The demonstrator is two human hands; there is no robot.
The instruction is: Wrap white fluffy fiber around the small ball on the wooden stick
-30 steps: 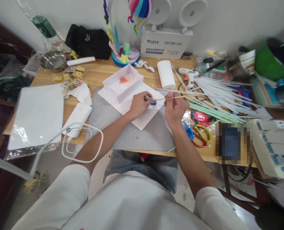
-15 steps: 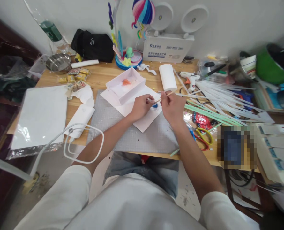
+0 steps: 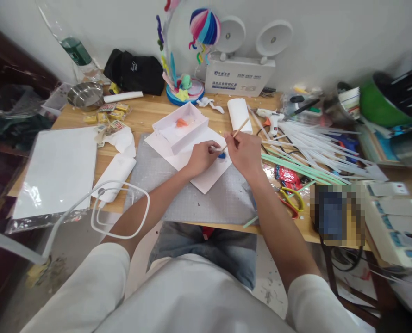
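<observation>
My right hand (image 3: 242, 149) is closed on a thin wooden stick (image 3: 240, 127), whose lower end points toward my left hand (image 3: 203, 158). The fingers of my left hand are pinched around something small and whitish that I cannot make out. Below the fingertips a small blue piece (image 3: 221, 156) rests on a white sheet (image 3: 206, 182). Just behind my left hand a white open box (image 3: 188, 138) sits on the sheet, with an orange piece (image 3: 182, 122) inside.
A grey cutting mat (image 3: 178, 203) lies under the sheet. On the right are scissors (image 3: 292, 199), a glue gun (image 3: 272, 121) and white strips (image 3: 317, 143). A paper roll (image 3: 240, 115) stands behind my hands. A white cable (image 3: 146, 215) crosses above my left forearm.
The stick has turned steeper in my right hand, its upper end now higher. The view has shifted slightly. My left hand keeps its pinch.
</observation>
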